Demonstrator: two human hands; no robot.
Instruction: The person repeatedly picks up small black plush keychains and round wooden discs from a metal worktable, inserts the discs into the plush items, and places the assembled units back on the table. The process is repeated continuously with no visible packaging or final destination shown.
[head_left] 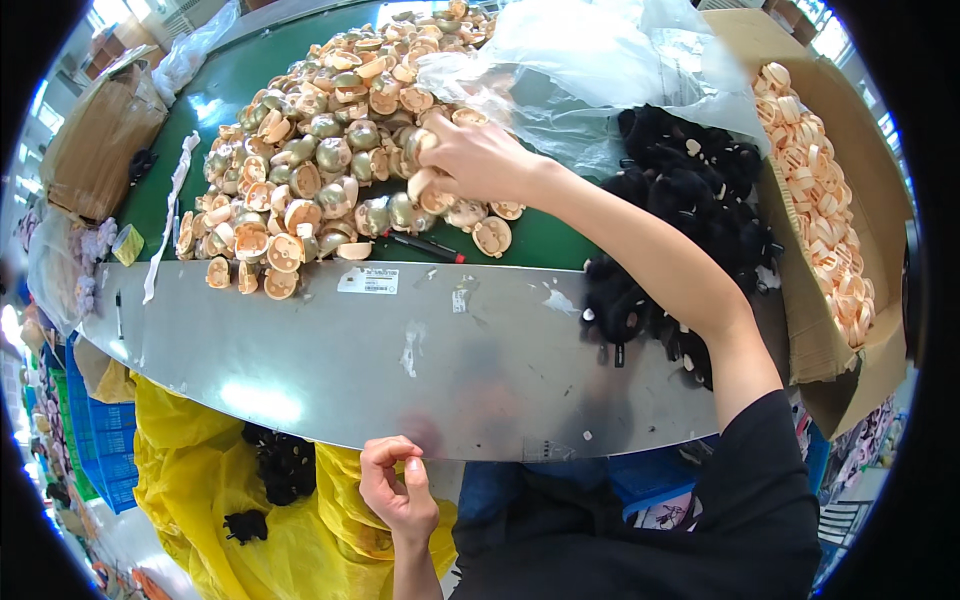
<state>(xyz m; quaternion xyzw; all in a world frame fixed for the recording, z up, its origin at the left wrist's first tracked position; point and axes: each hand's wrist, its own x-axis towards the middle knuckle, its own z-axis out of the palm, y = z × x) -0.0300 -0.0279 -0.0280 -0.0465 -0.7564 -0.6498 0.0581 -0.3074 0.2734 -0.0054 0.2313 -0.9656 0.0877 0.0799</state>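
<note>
many hollow shells point(334, 154) — domed (some shiny)

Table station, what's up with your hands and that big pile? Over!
Right hand at the pile of rounded shells. Left hand off the pile, grip unclear. Black pen at the pile's near edge.

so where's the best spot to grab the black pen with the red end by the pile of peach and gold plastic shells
I'd pinch the slim black pen with the red end across its barrel near that end, coming from above and the near side. It lies flat, its other end close against the peach and gold plastic shells, while the red end points right.
</note>
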